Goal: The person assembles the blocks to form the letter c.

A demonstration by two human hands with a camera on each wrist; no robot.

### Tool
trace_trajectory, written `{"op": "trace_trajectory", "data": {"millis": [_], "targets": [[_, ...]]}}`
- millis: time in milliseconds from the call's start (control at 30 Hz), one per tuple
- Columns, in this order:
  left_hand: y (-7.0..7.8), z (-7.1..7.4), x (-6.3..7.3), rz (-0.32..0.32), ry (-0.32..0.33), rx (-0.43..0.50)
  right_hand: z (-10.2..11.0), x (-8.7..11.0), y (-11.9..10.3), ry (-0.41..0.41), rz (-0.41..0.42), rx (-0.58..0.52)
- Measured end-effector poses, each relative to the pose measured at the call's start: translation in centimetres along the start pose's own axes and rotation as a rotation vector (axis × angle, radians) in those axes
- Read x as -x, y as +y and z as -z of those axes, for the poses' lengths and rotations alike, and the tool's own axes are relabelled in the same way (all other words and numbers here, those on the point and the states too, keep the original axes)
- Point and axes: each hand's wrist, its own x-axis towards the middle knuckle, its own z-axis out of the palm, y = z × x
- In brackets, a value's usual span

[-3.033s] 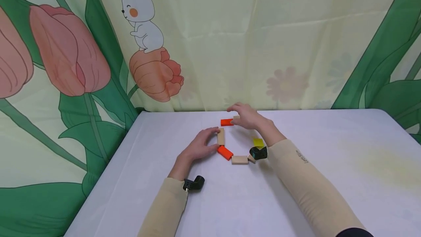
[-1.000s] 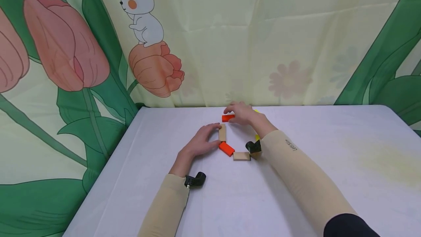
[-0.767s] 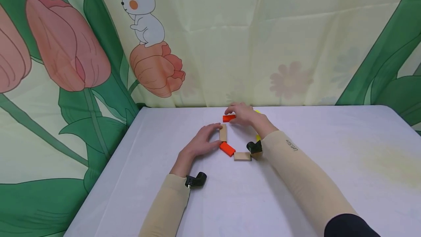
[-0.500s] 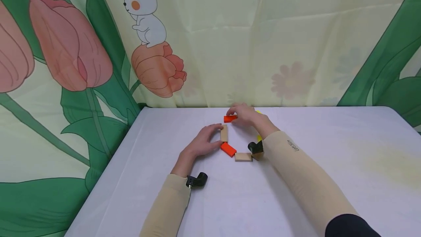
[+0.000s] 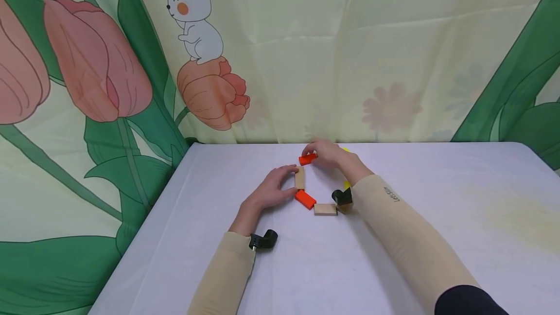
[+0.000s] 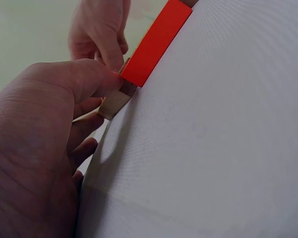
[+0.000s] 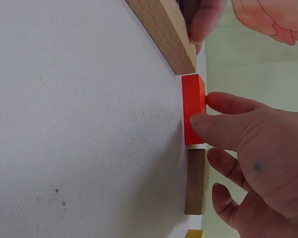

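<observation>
My right hand (image 5: 329, 152) pinches a red block (image 7: 192, 109) between thumb and index finger at the far left of a ring of blocks. That block stands slightly slanted, close to the far end of a plain wooden block (image 5: 299, 179). Along that wooden block's outer side lies my left hand (image 5: 273, 188). Its fingertips touch near the far end and its thumb is at the near end. By the thumb sits another red block (image 6: 159, 44). Another wooden block (image 7: 195, 181) stands beside the pinched one, below my right hand's other fingers in the right wrist view.
Nearer the body, a wooden block (image 5: 325, 209) continues the ring on the white-covered table (image 5: 315, 266). A yellow block (image 5: 347, 184) and another wooden block (image 5: 344, 208) are partly hidden by the right wrist camera (image 5: 341, 196). A printed curtain (image 5: 306, 62) hangs behind the table.
My right hand has shifted left from the wooden block onto the far red block, which now slants with its left end nearer me. The left hand has stayed by its wooden block.
</observation>
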Motion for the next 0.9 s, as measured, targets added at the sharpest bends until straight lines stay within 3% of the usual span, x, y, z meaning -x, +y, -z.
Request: {"op": "trace_trajectory", "data": {"millis": [267, 900], "targets": [[0.11, 0.05, 0.09, 0.012, -0.001, 0.009, -0.13, -0.03, -0.01, -0.018, -0.003, -0.063], [0.11, 0.05, 0.06, 0.0, -0.005, 0.005, -0.43, -0.61, 0.13, -0.009, 0.069, -0.015]]}}
